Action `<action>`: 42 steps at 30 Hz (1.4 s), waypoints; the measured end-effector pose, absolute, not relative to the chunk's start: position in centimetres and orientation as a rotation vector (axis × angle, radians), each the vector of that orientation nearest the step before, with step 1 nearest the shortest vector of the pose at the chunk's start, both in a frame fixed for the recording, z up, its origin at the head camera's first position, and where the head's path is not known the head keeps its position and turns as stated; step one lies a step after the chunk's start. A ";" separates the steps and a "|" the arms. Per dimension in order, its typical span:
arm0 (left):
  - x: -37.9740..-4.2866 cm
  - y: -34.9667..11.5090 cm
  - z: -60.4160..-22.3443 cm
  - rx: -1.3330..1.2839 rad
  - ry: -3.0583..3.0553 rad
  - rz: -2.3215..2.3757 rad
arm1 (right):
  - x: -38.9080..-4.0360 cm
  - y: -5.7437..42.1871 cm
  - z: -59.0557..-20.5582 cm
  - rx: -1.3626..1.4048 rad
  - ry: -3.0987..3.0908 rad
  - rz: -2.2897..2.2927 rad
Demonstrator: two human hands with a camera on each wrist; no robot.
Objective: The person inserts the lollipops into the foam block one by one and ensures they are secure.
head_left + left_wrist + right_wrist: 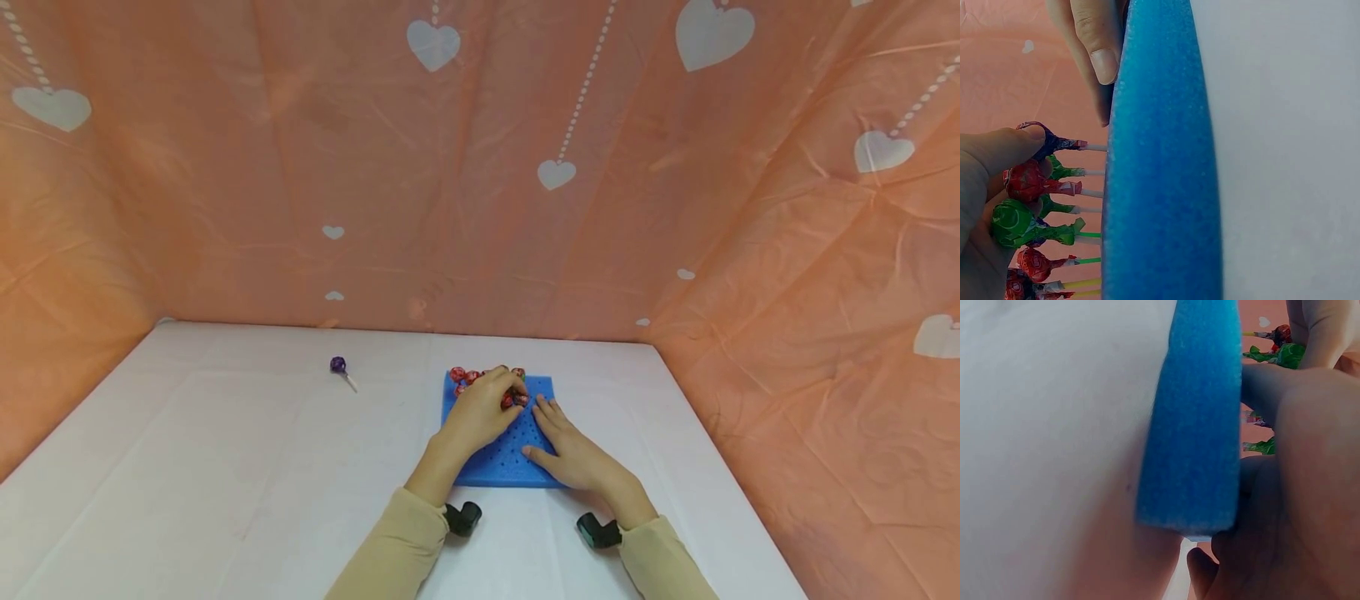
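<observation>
My left hand pinches a dark purple wrapped lollipop by its head, the thumb lying on the wrapper. Its white stick meets the top face of a blue foam block that is dotted with small holes. Other lollipops stand in the block close to that hand, among them a green one and a red one. My right hand rests on the right part of the block with its fingers spread and holds nothing. The left hand hides some of the lollipops in the head view.
A single purple lollipop lies on the white tabletop, left of the block. Orange cloth with pale hearts hangs behind and at both sides. Each wrist bears a small black camera.
</observation>
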State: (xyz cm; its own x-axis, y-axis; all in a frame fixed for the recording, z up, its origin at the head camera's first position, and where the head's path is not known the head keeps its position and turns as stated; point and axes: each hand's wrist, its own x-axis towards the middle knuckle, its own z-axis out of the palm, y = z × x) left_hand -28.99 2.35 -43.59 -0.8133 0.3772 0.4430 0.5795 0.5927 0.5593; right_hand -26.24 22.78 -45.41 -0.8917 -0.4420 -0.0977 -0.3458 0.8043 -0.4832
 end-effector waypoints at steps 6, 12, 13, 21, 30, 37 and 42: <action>-29.0 2.3 -43.6 -0.778 -2.560 -1.032 | -26.2 22.8 -45.6 -0.606 2.790 -0.685; -29.0 2.2 -43.5 -0.773 -2.567 -1.015 | -26.2 22.8 -45.6 -0.606 2.796 -0.680; -28.9 2.2 -43.5 -0.772 -2.567 -1.011 | -26.2 22.8 -45.5 -0.607 2.797 -0.678; -28.8 2.2 -43.2 -0.763 -2.548 -1.008 | -26.2 22.8 -45.4 -0.602 2.795 -0.676; -28.9 0.9 -42.3 -0.701 -2.443 -1.111 | -26.3 22.7 -45.5 -0.601 2.798 -0.689; -29.7 -1.9 -41.7 -0.598 -2.326 -1.132 | -26.2 22.8 -45.6 -0.597 2.803 -0.698; -30.2 -4.2 -41.5 -0.530 -2.295 -1.142 | -26.1 22.8 -45.6 -0.599 2.800 -0.699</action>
State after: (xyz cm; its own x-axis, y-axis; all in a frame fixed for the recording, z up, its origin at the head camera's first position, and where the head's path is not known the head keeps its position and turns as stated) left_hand -30.24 -4.21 -41.53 -0.7894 0.1131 0.6033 0.5495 0.5683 0.6124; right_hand -26.07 22.82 -45.65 -0.8992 -0.4286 -0.0879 -0.3368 0.8065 -0.4859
